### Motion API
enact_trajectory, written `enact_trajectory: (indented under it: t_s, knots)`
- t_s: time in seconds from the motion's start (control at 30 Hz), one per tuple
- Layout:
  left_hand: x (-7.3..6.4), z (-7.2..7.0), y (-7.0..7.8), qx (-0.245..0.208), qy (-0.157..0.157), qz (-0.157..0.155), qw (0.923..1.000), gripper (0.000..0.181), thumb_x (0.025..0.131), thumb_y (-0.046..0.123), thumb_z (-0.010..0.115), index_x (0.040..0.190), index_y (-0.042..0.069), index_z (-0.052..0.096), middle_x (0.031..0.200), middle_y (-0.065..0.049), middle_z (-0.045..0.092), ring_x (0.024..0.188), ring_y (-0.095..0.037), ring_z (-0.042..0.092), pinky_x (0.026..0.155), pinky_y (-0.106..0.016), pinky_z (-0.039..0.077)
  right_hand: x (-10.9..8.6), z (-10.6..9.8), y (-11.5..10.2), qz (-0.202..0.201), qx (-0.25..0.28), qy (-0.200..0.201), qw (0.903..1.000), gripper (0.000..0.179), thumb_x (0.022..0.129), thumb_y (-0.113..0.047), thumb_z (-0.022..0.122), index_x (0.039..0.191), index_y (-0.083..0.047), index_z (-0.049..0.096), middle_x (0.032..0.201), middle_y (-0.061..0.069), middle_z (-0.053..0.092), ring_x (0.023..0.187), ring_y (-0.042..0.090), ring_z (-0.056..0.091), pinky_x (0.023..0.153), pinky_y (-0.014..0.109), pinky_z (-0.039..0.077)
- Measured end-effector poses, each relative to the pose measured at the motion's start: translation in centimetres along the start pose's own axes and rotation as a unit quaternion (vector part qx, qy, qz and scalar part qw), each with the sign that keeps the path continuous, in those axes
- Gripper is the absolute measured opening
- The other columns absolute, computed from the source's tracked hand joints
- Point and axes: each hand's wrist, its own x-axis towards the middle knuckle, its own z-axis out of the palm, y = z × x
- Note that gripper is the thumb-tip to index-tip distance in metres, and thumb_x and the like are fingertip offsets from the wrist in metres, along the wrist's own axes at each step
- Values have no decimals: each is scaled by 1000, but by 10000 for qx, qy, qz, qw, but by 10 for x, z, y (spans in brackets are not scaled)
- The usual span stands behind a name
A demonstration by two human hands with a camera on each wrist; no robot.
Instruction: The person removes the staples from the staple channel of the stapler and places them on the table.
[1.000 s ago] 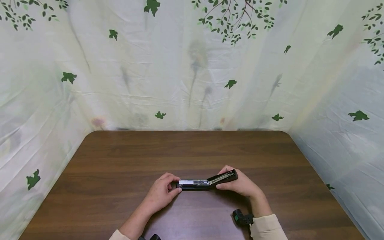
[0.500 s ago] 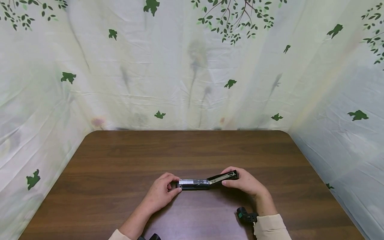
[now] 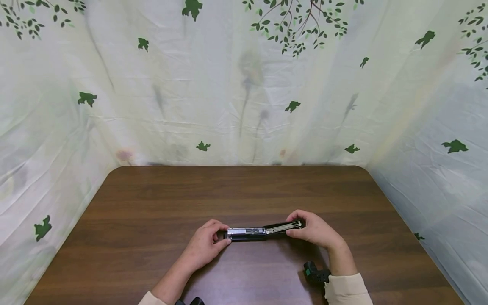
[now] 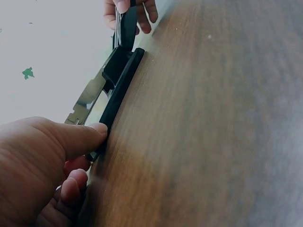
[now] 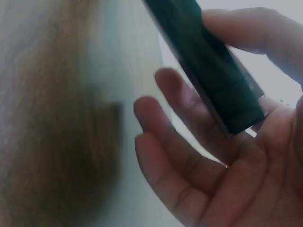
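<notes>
The person's left hand (image 3: 206, 245) grips the left end of a black stapler (image 3: 247, 235), its thumb pressed on the side of the base. The right hand (image 3: 319, 231) pinches the far end of the stapler's upper arm between thumb and fingers, the remaining fingers extended below it in the right wrist view. The stapler lies spread open between the two hands, base on the brown wooden surface (image 3: 228, 190), arm slanting up to the right from the hinge. A small black device (image 3: 315, 273) sits at the right wrist, beside a cream sleeve (image 3: 347, 289). Beyond hangs pale cloth (image 3: 213, 84) printed with green leaves.
</notes>
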Motion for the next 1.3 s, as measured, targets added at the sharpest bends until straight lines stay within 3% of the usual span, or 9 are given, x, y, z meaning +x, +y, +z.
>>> enact_trajectory:
  t_s: [0.23, 0.4, 0.5, 0.6, 0.73, 0.97, 1.17, 1.3]
  knots:
    - [0, 1, -1, -11, -17, -63, 10000, 25, 81, 15, 86, 104, 18, 74, 97, 11, 62, 73, -3, 50, 66, -19, 44, -2, 3, -14, 185, -573, 550, 9967, 26, 87, -27, 81, 106, -16, 68, 101, 0, 67, 87, 18, 58, 76, 34, 48]
    - [1, 0, 0, -60, -61, -71, 9999, 25, 82, 15, 86, 103, 18, 74, 97, 10, 63, 74, -2, 50, 66, -19, 44, -6, 6, -27, -44, -650, 1181, 9909, 13, 93, -23, 75, 104, -19, 68, 104, -2, 70, 107, 21, 66, 92, 44, 55]
    - [1, 0, 1, -73, -35, -62, 9999, 25, 82, 14, 86, 103, 18, 74, 98, 10, 63, 73, -2, 50, 66, -19, 44, -7, 11, -38, -343, -732, 1520, 9851, 8, 94, -19, 75, 99, -19, 69, 97, -3, 70, 99, 21, 67, 89, 44, 56]
    - [1, -1, 2, -53, 22, -68, 10000, 25, 81, 13, 86, 103, 17, 75, 98, 10, 63, 73, -3, 50, 65, -19, 44, -7, 19, -50, -539, -849, 1681, 9806, 7, 93, -19, 75, 95, -14, 70, 87, -4, 67, 82, 15, 62, 75, 32, 54]
    - [1, -1, 2, -28, 81, 15, 10000, 25, 81, 12, 86, 103, 17, 74, 97, 10, 63, 72, -2, 50, 65, -19, 44, -4, 34, -60, -628, -756, 1528, 9834, 6, 93, -17, 74, 93, -11, 71, 77, -5, 65, 68, 11, 59, 64, 25, 51]
    - [0, 0, 1, 6, 37, -66, 10000, 25, 81, 14, 86, 102, 19, 74, 96, 11, 62, 73, -2, 50, 66, -19, 44, 4, 63, -62, -492, -399, 831, 9945, 8, 97, -15, 67, 94, -9, 70, 74, 8, 70, 53, 13, 62, 50, 30, 52]
    - [0, 1, 0, 20, 62, -56, 10000, 25, 81, 14, 86, 103, 18, 74, 97, 10, 63, 73, -2, 50, 65, -19, 44, 13, 83, -56, -578, -804, 842, 9915, 7, 95, -15, 68, 89, -13, 68, 64, -4, 65, 49, 7, 60, 48, 26, 50]
    - [0, 1, 0, 33, 38, -126, 9999, 25, 81, 15, 87, 103, 19, 74, 97, 11, 62, 73, -2, 50, 65, -19, 44, 16, 90, -55, -585, -1022, 995, 9880, 7, 95, -14, 68, 88, -14, 68, 62, -5, 65, 48, 4, 59, 49, 24, 49]
